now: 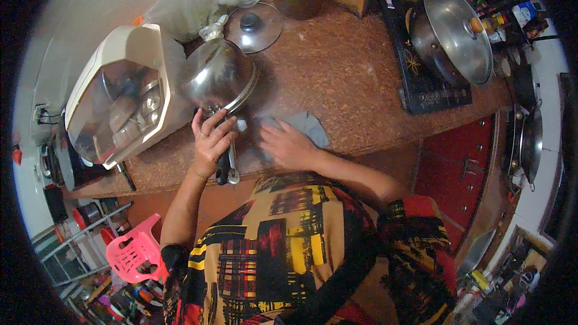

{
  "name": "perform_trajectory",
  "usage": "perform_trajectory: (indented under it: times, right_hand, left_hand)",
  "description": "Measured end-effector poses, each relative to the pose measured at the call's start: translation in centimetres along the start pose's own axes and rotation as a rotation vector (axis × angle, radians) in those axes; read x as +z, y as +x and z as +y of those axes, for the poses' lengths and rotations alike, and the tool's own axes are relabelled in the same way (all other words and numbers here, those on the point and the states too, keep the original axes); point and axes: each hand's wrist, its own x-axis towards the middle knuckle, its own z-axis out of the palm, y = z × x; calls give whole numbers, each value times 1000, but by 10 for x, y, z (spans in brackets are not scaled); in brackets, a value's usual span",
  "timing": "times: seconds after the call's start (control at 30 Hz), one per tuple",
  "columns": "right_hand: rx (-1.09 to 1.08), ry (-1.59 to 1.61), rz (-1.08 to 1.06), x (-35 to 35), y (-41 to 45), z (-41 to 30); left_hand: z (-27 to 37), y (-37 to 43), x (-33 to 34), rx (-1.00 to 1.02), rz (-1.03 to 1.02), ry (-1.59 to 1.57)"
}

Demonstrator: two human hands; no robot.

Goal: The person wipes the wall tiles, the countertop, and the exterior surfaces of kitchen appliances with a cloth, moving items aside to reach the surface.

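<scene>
A stainless steel pan (pixel 216 74) is tilted on its side over the brown counter, its rounded body towards the upper left. My left hand (pixel 213 142) grips it by the rim, where its black and metal handle (pixel 224 167) begins; the handle runs down towards the counter's front edge. Palm down, my right hand (pixel 289 146) presses a grey cloth (pixel 309 127) against the counter (pixel 334 72), just right of the pan. Part of the cloth is hidden under that hand.
A clear-fronted dish box (pixel 165 72) with bowls inside stands at left. Behind the pan lie a glass lid (pixel 271 22) and plastic bags (pixel 180 11). A lidded pot (pixel 433 49) sits on an induction cooker (pixel 411 85) at right. A pink plastic chair (pixel 135 253) is below left.
</scene>
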Motion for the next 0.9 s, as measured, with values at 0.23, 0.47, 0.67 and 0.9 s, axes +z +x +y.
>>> perform_trajectory:
  times: [0.23,0.47,0.67,0.9]
  right_hand:
    - [-16,-37,89,-31,-36,42]
    - [111,-78,-10,-4,71,81]
    - [126,-165,-282,-33,91,111]
    - [428,-262,283,-50,32,213]
  left_hand:
    - [2,-3,-7,14,-63,4]
    - [6,0,2,7,14,-19]
    - [12,12,-9,8,17,29]
    - [13,47,-2,110,42,26]
